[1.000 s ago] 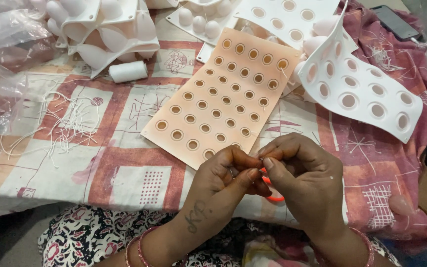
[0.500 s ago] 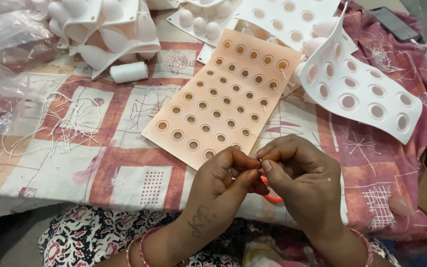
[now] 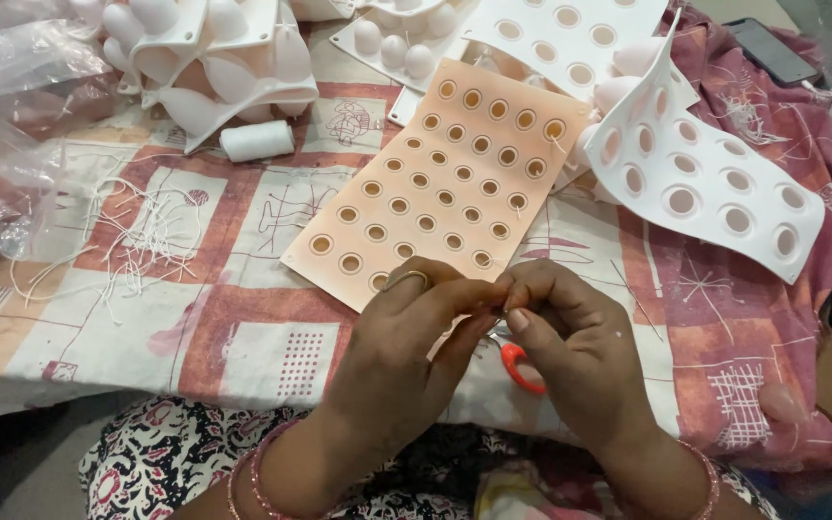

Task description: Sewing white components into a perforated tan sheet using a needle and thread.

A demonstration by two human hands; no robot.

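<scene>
I see both hands meeting at the near edge of the table, just above the lap. My left hand (image 3: pixel 392 361) is curled, thumb and forefinger pinched against the right's fingertips; a ring sits on one finger. My right hand (image 3: pixel 570 356) is curled too, its fingertips pressed to the same spot. Whatever is pinched there is too small to make out; I cannot tell what it is. Orange scissors (image 3: pixel 515 364) show under the hands, lying on the patterned cloth (image 3: pixel 243 289).

Just beyond the fingertips lies the peach mould (image 3: pixel 445 183), a flat sheet of ringed holes, angled toward the far right. Loose white thread scraps (image 3: pixel 137 226) litter the cloth to the left. Farther off, a white spool (image 3: pixel 256 141) lies on its side. A white mould (image 3: pixel 715 183) curls up on the right, and more white moulds (image 3: pixel 214 58) pile along the far edge. A phone (image 3: pixel 767 53) rests at the far right corner.
</scene>
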